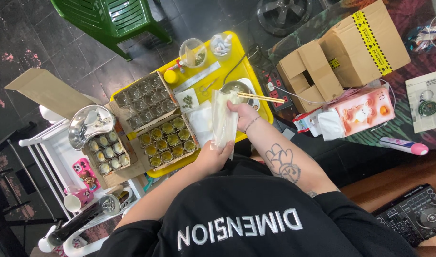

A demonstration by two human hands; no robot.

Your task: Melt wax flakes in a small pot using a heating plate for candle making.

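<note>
Both your hands grip the pale bag (pixel 223 121) over the yellow tray (pixel 256 88): left hand (pixel 212 156) at bottom, right hand (pixel 244 114) also pinching chopsticks (pixel 256 97). Mid-handling; steady hold needed beside jars (pixel 168 140).
</note>
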